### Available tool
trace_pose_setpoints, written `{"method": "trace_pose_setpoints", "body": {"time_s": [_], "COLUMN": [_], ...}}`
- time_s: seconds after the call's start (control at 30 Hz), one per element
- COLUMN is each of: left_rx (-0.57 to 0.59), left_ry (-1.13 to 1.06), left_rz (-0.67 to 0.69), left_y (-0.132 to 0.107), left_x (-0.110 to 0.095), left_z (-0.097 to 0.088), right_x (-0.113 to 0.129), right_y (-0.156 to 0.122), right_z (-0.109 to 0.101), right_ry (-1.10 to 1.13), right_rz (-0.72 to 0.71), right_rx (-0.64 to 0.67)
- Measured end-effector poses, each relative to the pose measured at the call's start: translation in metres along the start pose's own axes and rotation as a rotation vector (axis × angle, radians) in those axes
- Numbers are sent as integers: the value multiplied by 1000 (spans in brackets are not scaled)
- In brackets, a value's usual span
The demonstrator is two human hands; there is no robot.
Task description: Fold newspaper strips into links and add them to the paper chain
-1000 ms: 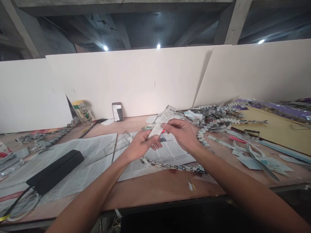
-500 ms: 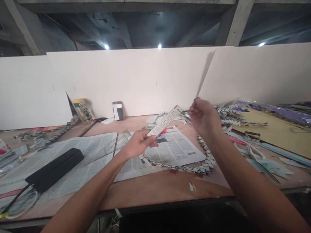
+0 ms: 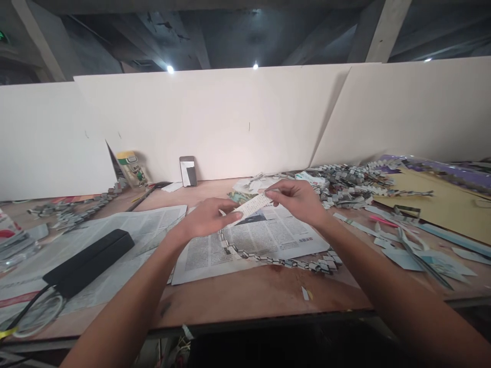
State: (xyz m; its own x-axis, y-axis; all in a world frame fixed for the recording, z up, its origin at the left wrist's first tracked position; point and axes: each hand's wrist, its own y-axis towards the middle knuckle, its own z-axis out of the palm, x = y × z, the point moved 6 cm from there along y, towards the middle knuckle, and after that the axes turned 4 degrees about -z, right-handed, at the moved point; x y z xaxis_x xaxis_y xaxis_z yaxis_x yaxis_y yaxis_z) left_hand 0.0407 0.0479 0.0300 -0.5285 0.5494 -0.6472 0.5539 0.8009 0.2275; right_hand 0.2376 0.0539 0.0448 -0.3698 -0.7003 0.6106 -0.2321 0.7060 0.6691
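Paper strip (image 3: 249, 208) is up in both hands, above the far part of the printed newspaper (image 3: 276, 240), slanting up to the right. Left hand (image 3: 205, 217) has the lower end pinched, thumb on top; right hand (image 3: 299, 199) has the upper end between fingertips. Grip narrow on both. Strip looks flat and long, no clear folds, so I'd call this piece barely started: shaping and any joining look undone. Can't tell if the right fingers are bending its end. Folded-paper chain (image 3: 268, 259) lies across the near part of the newspaper, running to its near right corner; many links made, one end just below the left hand. No visible join to the strip. Pile of chains (image 3: 345, 184) sits beyond and right of the newspaper, so plenty of linking looks done overall; final count or length can't be judged. Right of the newspaper: scissors (image 3: 425, 263) among cut paper, plus a pink stick (image 3: 383, 221). Beyond it to the left, phone (image 3: 188, 171) leans on the white board (image 3: 215, 117). Left of it, black case (image 3: 90, 260) on more newsprint.
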Motion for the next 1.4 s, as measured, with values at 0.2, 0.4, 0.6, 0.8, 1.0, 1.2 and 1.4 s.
{"method": "trace_pose_setpoints", "body": {"time_s": [0.2,0.4,0.6,0.8,1.0,1.2,1.4], "left_rx": [68,-110,-200,-275,-231,-86,-64], "left_ry": [102,480,752,882,808,355,208], "left_rz": [-8,-8,-2,44,24,79,61], "left_y": [1,1,-3,-5,-3,-3,-3], "left_x": [-17,-17,-23,-29,-24,-21,-22], "left_z": [21,20,16,20,19,22,27], "right_x": [12,6,-1,-3,1,7,6], "right_y": [-8,-8,-8,-9,-11,-10,-8], "right_z": [19,24,26,29,32,26,20], "right_ry": [-52,-26,304,463,732,594,472], "right_rz": [-97,-77,72,124,216,145,85], "right_rx": [97,183,179,179,204,174,5]}}
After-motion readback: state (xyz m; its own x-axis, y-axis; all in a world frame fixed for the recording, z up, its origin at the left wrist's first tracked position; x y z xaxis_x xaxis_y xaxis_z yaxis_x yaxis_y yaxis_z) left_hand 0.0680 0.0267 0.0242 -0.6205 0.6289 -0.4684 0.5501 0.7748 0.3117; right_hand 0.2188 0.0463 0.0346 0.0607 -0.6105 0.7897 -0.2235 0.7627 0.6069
